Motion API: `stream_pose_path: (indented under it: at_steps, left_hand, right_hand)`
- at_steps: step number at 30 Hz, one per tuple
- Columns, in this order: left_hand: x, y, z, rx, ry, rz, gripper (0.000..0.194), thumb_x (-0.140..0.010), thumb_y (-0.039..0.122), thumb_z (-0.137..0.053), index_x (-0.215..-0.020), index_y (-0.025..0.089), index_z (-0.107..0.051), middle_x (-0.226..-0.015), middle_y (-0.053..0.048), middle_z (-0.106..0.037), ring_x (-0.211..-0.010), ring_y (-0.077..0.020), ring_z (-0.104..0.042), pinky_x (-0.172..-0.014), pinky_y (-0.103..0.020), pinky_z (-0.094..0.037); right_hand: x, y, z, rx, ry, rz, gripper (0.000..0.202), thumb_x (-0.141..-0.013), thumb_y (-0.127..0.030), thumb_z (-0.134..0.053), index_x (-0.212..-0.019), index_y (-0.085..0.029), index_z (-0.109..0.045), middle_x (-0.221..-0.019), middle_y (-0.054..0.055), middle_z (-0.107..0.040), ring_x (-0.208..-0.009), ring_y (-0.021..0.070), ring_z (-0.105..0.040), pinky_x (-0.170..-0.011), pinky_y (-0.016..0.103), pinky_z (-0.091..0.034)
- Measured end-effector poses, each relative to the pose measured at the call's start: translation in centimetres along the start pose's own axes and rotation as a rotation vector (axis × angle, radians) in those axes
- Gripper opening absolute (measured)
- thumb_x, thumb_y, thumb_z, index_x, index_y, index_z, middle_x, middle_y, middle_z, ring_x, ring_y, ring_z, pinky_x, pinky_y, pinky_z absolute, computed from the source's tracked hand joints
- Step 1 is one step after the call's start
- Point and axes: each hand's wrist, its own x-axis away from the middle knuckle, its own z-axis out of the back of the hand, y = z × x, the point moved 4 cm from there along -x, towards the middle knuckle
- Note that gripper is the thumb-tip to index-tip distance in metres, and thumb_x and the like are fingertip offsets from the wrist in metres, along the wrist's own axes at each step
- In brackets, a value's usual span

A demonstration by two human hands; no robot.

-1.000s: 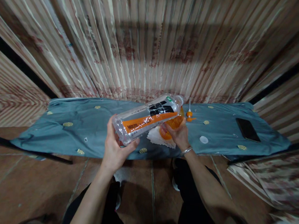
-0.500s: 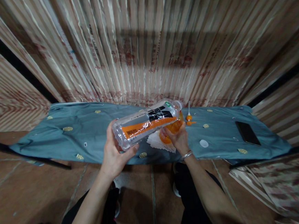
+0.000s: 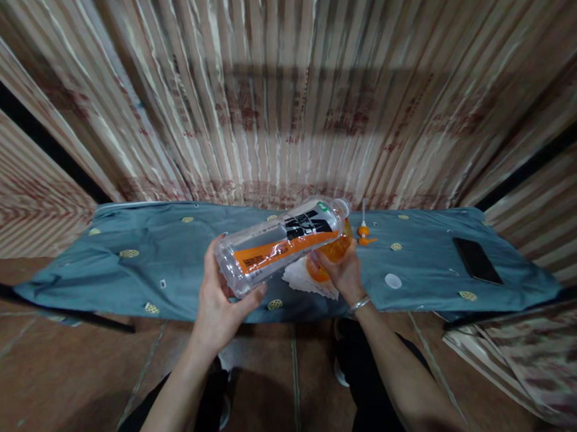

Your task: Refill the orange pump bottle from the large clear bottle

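A clear plastic bottle point(image 3: 275, 247) with an orange and black label lies tilted in the air, its neck up and to the right. My left hand point(image 3: 222, 301) is wrapped round its base end. An orange translucent bottle point(image 3: 339, 245) is held by my right hand point(image 3: 343, 271), with the clear bottle's mouth right above it; whether the two touch I cannot tell. Beneath the orange bottle a white tissue point(image 3: 303, 280) lies on the blue-green cloth point(image 3: 171, 252). An orange pump head point(image 3: 364, 232) with a pale tube lies just right of the orange bottle.
A black phone point(image 3: 476, 260) lies on the cloth at the right. Nearer my right hand is a small round white disc point(image 3: 393, 281). A striped curtain point(image 3: 270, 111) rises behind the cloth, and black poles point(image 3: 31, 123) slant at both sides.
Both hands keep their grips. The view has shifted very slightly, and the clear bottle looks almost unmoved over the orange one.
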Motion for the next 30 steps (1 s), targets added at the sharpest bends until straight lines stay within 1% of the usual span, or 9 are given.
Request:
stream_pose_path:
  at_steps: [5,9,12,17,22,25,30]
  left_hand:
    - [0.00,-0.09,0.14,-0.026,-0.001,-0.059,0.107,-0.068,0.051,-0.094,-0.153,0.019,-0.037,-0.138,-0.018,-0.067,-0.121,-0.0368,-0.074,-0.092,-0.046,-0.068]
    - [0.05,-0.15,0.17,-0.047,0.010,-0.062,0.107,-0.069,0.054,-0.092,-0.155,0.020,-0.038,-0.138,-0.017,-0.067,-0.119,-0.0356,-0.074,-0.091,-0.046,-0.068]
    - [0.09,-0.01,0.09,-0.036,0.010,-0.055,0.106,-0.069,0.050,-0.092,-0.154,0.019,-0.038,-0.138,-0.017,-0.067,-0.117,-0.0336,-0.075,-0.091,-0.043,-0.067]
    - [0.07,0.15,0.07,-0.021,0.013,-0.048,0.106,-0.067,0.044,-0.094,-0.153,0.019,-0.038,-0.137,-0.016,-0.068,-0.117,-0.0324,-0.075,-0.091,-0.041,-0.067]
    - [0.03,0.07,0.12,-0.030,-0.006,-0.068,0.107,-0.067,0.047,-0.095,-0.154,0.021,-0.038,-0.137,-0.015,-0.068,-0.117,-0.0328,-0.075,-0.090,-0.041,-0.067]
    - [0.05,-0.02,0.15,-0.029,0.005,-0.057,0.107,-0.067,0.048,-0.094,-0.154,0.019,-0.038,-0.138,-0.017,-0.068,-0.117,-0.0337,-0.075,-0.089,-0.042,-0.068]
    - [0.08,0.09,0.10,-0.036,0.013,-0.054,0.106,-0.067,0.046,-0.094,-0.152,0.018,-0.037,-0.138,-0.018,-0.067,-0.117,-0.0337,-0.075,-0.091,-0.043,-0.067]
  right_hand:
    - [0.03,-0.36,0.10,-0.010,0.008,-0.017,0.070,-0.064,-0.075,-0.074,-0.106,-0.027,-0.045,-0.101,0.015,-0.078,-0.094,0.0392,-0.077,-0.079,0.050,-0.061]
    - [0.06,-0.34,0.03,-0.017,0.000,-0.032,0.069,-0.063,-0.075,-0.073,-0.104,-0.028,-0.044,-0.095,0.012,-0.078,-0.090,0.0387,-0.077,-0.076,0.049,-0.061]
    - [0.08,-0.34,0.04,-0.022,-0.003,-0.041,0.071,-0.062,-0.076,-0.074,-0.105,-0.028,-0.044,-0.096,0.012,-0.077,-0.092,0.0387,-0.076,-0.078,0.049,-0.061]
    - [0.25,-0.73,0.22,-0.032,-0.031,-0.033,0.069,-0.067,-0.073,-0.075,-0.107,-0.027,-0.043,-0.102,0.015,-0.077,-0.096,0.0366,-0.075,-0.081,0.047,-0.060]
    - [0.40,-0.92,0.37,-0.034,-0.029,-0.052,0.070,-0.067,-0.071,-0.076,-0.110,-0.026,-0.045,-0.107,0.016,-0.077,-0.099,0.0359,-0.074,-0.084,0.047,-0.060]
    - [0.40,-0.85,0.27,-0.026,-0.041,-0.051,0.070,-0.069,-0.071,-0.076,-0.112,-0.024,-0.045,-0.109,0.017,-0.077,-0.100,0.0359,-0.075,-0.085,0.047,-0.060]
    - [0.35,-0.65,0.18,-0.013,-0.040,-0.046,0.070,-0.070,-0.070,-0.075,-0.112,-0.024,-0.045,-0.108,0.019,-0.077,-0.098,0.0360,-0.075,-0.085,0.047,-0.059]
